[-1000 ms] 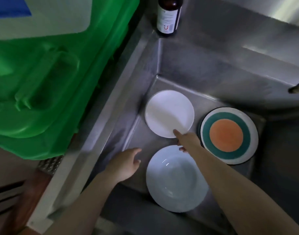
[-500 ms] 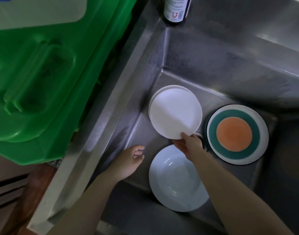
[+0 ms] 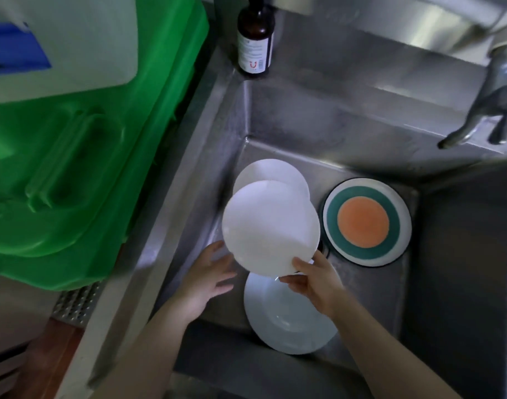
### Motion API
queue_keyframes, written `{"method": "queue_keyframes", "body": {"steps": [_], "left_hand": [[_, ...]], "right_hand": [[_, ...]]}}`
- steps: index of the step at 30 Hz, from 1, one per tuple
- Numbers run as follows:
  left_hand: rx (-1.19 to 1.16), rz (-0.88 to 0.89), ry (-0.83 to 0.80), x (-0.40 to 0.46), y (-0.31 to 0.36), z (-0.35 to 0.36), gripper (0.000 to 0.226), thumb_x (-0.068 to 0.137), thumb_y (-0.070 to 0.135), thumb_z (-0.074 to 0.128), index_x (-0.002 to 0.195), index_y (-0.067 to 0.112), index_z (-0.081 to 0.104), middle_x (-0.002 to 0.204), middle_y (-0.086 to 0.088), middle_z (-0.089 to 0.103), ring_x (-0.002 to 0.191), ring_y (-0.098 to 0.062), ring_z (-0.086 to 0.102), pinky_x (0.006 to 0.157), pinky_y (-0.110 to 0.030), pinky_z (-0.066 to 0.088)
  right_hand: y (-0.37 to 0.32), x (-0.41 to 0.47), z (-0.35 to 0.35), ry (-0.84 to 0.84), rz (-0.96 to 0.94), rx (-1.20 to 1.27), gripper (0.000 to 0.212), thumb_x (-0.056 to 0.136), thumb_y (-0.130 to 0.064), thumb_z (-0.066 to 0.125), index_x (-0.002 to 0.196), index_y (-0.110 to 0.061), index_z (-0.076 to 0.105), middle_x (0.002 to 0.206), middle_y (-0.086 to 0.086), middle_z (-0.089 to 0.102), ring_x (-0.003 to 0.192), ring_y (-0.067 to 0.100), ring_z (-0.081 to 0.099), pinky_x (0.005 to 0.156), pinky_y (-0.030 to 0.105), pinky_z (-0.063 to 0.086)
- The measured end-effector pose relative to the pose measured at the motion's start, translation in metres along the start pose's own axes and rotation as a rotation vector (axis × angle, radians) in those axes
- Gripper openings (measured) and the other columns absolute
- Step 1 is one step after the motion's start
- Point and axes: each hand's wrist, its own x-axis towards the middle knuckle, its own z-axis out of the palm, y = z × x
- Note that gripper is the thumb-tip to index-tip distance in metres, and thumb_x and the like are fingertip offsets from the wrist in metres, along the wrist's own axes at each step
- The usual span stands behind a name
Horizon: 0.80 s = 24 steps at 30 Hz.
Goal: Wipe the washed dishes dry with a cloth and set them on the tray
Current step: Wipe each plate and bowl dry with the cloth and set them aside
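Pinching the white plate [image 3: 271, 227] by its near rim, the right hand [image 3: 314, 283] holds it tilted above the sink [image 3: 318, 119]. The left hand [image 3: 206, 279] hovers beside it — fingers spread, holding nothing.

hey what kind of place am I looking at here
Most likely a kitchen or scullery dishwashing spot: a deep stainless steel sink with a tap over it and plates lying in the basin, one white plate lifted in the right hand.

sink [image 3: 347, 116] | floor: white plate [image 3: 263, 171], striped plate [image 3: 364, 223], pale bowl [image 3: 286, 321]
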Motion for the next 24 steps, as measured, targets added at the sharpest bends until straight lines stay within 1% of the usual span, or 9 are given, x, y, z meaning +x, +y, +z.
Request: {"method": "queue_keyframes", "body": {"steps": [2, 3, 7, 10, 14, 17, 20, 22, 24], "left_hand": [[-0.109, 0.004, -0.076, -0.01, 0.003, -0.001, 0.039, 0.095, 0.026, 0.055, 0.133, 0.027, 0.049, 0.121, -0.008, 0.066, 0.107, -0.032, 0.065, 0.095, -0.05, 0.049], [-0.142, 0.019, -0.113, -0.016, 0.003, -0.002, 0.033, 0.096, 0.022, 0.053, 0.129, 0.027, 0.052, 0.119, -0.008, 0.068, 0.107, -0.032, 0.065, 0.094, -0.05, 0.051], [-0.074, 0.106, -0.232, -0.041, 0.002, -0.007, 0.036, 0.093, 0.005, 0.053, 0.119, 0.03, 0.057, 0.113, 0.005, 0.071, 0.105, -0.021, 0.066, 0.078, -0.037, 0.059], [-0.01, 0.137, -0.309, -0.056, -0.003, -0.004, 0.043, 0.086, 0.007, 0.059, 0.122, 0.029, 0.055, 0.112, 0.005, 0.071, 0.102, -0.019, 0.068, 0.076, -0.039, 0.059], [-0.005, 0.2, -0.383, -0.073, -0.007, 0.021, 0.048, 0.069, 0.011, 0.059, 0.115, 0.027, 0.059, 0.106, 0.002, 0.073, 0.095, -0.021, 0.07, 0.064, -0.037, 0.058], [0.008, 0.221, -0.407, -0.088, -0.012, 0.05, 0.047, 0.065, 0.01, 0.058, 0.108, 0.028, 0.061, 0.101, 0.003, 0.074, 0.094, -0.022, 0.068, 0.059, -0.036, 0.057], [0.108, 0.277, -0.441, -0.106, -0.016, 0.078, 0.049, 0.064, 0.011, 0.056, 0.11, 0.029, 0.06, 0.108, 0.002, 0.072, 0.102, -0.023, 0.065, 0.061, -0.034, 0.057], [0.22, 0.345, -0.431, -0.118, -0.019, 0.095, 0.051, 0.064, 0.013, 0.054, 0.107, 0.039, 0.058, 0.112, 0.009, 0.068, 0.105, -0.018, 0.061, 0.062, -0.033, 0.057], [0.379, 0.427, -0.391, -0.127, -0.022, 0.11, 0.049, 0.065, 0.013, 0.052, 0.102, 0.045, 0.059, 0.106, 0.015, 0.067, 0.104, -0.016, 0.06, 0.064, -0.036, 0.058]], "right_hand": [[-0.003, -0.027, 0.0, -0.066, -0.021, -0.027, 0.028, 0.093, -0.006, 0.057, 0.117, -0.019, 0.056, 0.091, 0.015, 0.071, 0.069, 0.034, 0.07, 0.052, 0.03, 0.052], [-0.004, -0.041, 0.0, -0.097, -0.034, -0.04, 0.029, 0.092, -0.007, 0.059, 0.119, -0.019, 0.055, 0.091, 0.015, 0.072, 0.068, 0.032, 0.07, 0.053, 0.03, 0.052], [-0.003, -0.096, 0.005, -0.151, -0.084, -0.06, 0.044, 0.076, -0.015, 0.069, 0.117, -0.019, 0.054, 0.084, 0.015, 0.071, 0.065, 0.026, 0.068, 0.053, 0.03, 0.053], [0.01, -0.129, 0.003, -0.103, -0.136, -0.044, 0.026, 0.09, -0.009, 0.06, 0.113, -0.02, 0.057, 0.077, 0.012, 0.069, 0.061, 0.021, 0.066, 0.053, 0.029, 0.052], [0.03, -0.161, -0.012, 0.088, -0.191, 0.027, 0.015, 0.097, -0.016, 0.053, 0.108, -0.017, 0.063, 0.078, 0.012, 0.072, 0.065, 0.021, 0.068, 0.055, 0.028, 0.054], [0.044, -0.189, -0.035, 0.235, -0.261, 0.11, 0.02, 0.099, -0.025, 0.05, 0.103, -0.016, 0.068, 0.083, 0.016, 0.073, 0.071, 0.022, 0.069, 0.061, 0.03, 0.056], [0.059, -0.218, -0.068, 0.431, -0.339, 0.149, 0.015, 0.099, -0.02, 0.051, 0.103, -0.017, 0.066, 0.084, 0.01, 0.074, 0.068, 0.018, 0.068, 0.058, 0.027, 0.052], [0.072, -0.235, -0.094, 0.548, -0.366, 0.133, 0.014, 0.097, -0.012, 0.053, 0.107, -0.012, 0.063, 0.083, 0.009, 0.073, 0.067, 0.019, 0.065, 0.058, 0.026, 0.05], [0.085, -0.25, -0.12, 0.636, -0.384, 0.076, 0.016, 0.096, -0.008, 0.054, 0.109, -0.009, 0.062, 0.087, 0.009, 0.071, 0.065, 0.017, 0.066, 0.053, 0.023, 0.049]]}}
